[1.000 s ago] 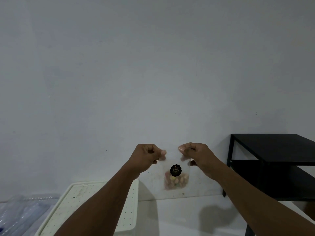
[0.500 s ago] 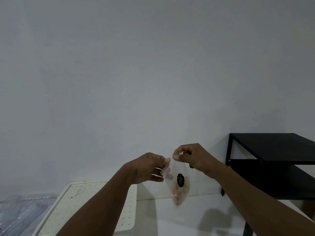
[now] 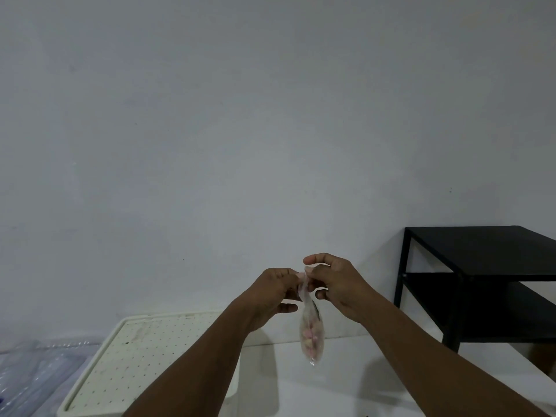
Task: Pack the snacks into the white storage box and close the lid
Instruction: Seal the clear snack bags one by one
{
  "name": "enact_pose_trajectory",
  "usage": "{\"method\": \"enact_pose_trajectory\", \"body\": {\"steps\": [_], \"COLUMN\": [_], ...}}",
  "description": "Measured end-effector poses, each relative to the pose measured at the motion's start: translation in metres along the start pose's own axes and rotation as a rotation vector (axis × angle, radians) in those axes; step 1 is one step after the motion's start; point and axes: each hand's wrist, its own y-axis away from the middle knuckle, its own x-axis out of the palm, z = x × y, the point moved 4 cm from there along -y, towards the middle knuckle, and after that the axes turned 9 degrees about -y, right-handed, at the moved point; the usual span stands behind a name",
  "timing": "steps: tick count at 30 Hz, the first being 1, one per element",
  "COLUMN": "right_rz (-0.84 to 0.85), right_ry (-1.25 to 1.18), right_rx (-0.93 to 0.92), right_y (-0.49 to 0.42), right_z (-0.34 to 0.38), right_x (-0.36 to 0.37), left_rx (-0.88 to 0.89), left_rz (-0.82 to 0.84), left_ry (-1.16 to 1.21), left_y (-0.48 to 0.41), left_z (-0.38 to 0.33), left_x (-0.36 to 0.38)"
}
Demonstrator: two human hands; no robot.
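Small clear plastic snack bag (image 3: pixel 312 335) with pink and yellow pieces hangs edge-on, lower centre of frame, in air above white desk (image 3: pixel 316 386). Left hand (image 3: pixel 272 291) and right hand (image 3: pixel 337 284) meet at bag's top edge; each grip pinches it between thumb and fingertips, other fingers curled. White plastic storage box (image 3: pixel 144 353) at lower left, dotted lid flat on top, partly behind left forearm. Crumpled clear plastic sheet (image 3: pixel 36 374) at far lower left. Black two-tier shelf unit (image 3: pixel 481 248) at right, against plain grey wall.
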Motion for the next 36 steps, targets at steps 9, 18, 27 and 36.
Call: {"method": "enact_pose_trajectory", "body": {"steps": [9, 18, 27, 36], "right_rz": [-0.106, -0.341, -0.437, -0.254], "right_ry": [-0.008, -0.154, -0.122, 0.143], "right_rx": [-0.044, -0.067, -0.083, -0.026], "right_y": [-0.003, -0.009, -0.008, -0.007], "right_z": [-0.01, -0.014, -0.021, -0.056], "right_x": [-0.007, -0.024, -0.036, -0.094], "left_rx": [0.046, 0.08, 0.202, 0.103], "left_rz": [-0.149, -0.042, -0.144, -0.226], "left_ry": [-0.172, -0.222, -0.597, -0.32], "left_y": [-0.005, 0.003, -0.023, -0.064], "left_z": [0.005, 0.012, 0.044, 0.065], "left_x": [-0.001, -0.002, 0.019, 0.025]}}
